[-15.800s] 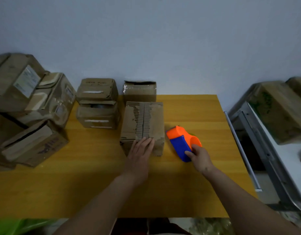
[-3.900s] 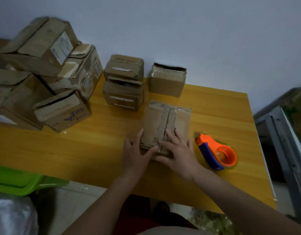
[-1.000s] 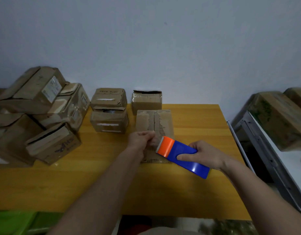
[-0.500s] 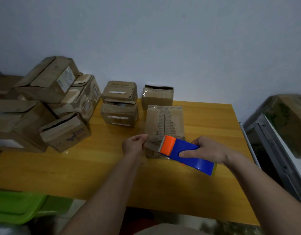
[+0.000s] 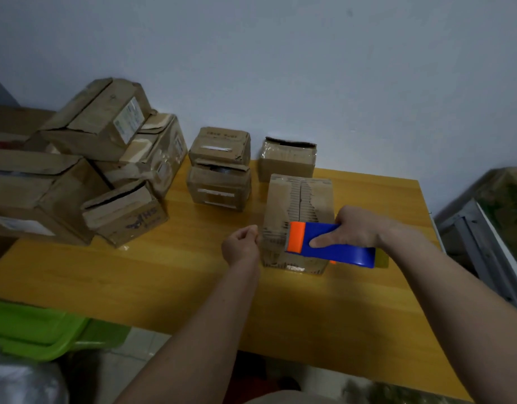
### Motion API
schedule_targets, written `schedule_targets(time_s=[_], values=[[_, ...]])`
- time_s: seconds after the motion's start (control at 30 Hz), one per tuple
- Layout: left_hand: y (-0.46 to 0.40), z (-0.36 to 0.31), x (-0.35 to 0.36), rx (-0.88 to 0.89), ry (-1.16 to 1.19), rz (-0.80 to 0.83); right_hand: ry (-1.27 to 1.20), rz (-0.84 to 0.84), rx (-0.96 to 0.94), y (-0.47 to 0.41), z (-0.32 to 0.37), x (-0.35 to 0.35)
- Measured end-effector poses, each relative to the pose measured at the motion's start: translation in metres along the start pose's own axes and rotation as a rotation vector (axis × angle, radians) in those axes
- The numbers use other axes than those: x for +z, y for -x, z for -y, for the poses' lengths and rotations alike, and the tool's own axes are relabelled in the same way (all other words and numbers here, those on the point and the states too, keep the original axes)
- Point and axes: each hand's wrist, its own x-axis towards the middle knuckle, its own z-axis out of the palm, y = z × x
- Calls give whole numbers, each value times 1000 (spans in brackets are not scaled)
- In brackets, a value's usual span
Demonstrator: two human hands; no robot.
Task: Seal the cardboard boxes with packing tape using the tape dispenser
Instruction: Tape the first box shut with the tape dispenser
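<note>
Two hands are working over the box (image 5: 298,199) on the counter (image 5: 169,272): right hand (image 5: 358,228) gripping the tape dispenser (image 5: 330,243), left hand (image 5: 241,247) curled, apparently pinching tape's end.

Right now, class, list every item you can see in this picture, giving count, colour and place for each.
Box being taped: one, brown, table centre, under the dispenser.
Tape dispenser: one, blue and orange, held over that box.
Small boxes: two stacked, one beside, brown, by the wall.
Larger boxes: a pile, brown, left end.
Table: one, yellow wood.
Green bin: one, floor, lower left.
Metal rack: one, grey, right.
Left hand: fingers curled at the box's left edge.
Right hand: grips the dispenser.
</note>
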Motion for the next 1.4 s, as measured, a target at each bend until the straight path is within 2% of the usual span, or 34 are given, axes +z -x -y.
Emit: schedule_targets(time_s=[0.17,0.37,0.57,0.63,0.67,0.7,0.73,0.8,0.83,0.87,0.9,1.0,1.1,1.23,1.4], values=[[-4,6,6,5,-47,-79,110,43,61,-22,16,-7],[-18,10,7,-7,-138,-57,184,44,146,-42,26,-3],[-23,20,7,125,-531,44,143,74,137,-48,20,1],[-23,21,6,97,-739,-5,144,84,132,-49,18,0],[-19,21,4,154,-783,-28,139,86,127,-49,18,0],[-15,24,1,330,-803,-44,134,86,122,-49,17,-1],[-11,28,-1,578,-843,-7,132,88,118,-49,17,-1],[-9,36,-7,968,-1086,282,134,93,117,-49,18,-2],[-10,40,-11,1056,-1252,422,140,97,116,-50,18,-2],[-14,43,-15,1081,-1398,491,151,102,113,-50,18,-2],[-17,43,-18,1090,-1480,493,164,102,108,-49,18,-1],[-20,34,-22,1118,-1619,474,142,106,71,-44,13,-3],[-19,29,-24,1125,-1714,470,142,189,99,-31,-1,-12],[-17,29,-24,1135,-1721,472,281,198,245,-14,-32,-35],[-11,28,-20,1054,-1652,494,236,156,244,-15,-39,-30]])
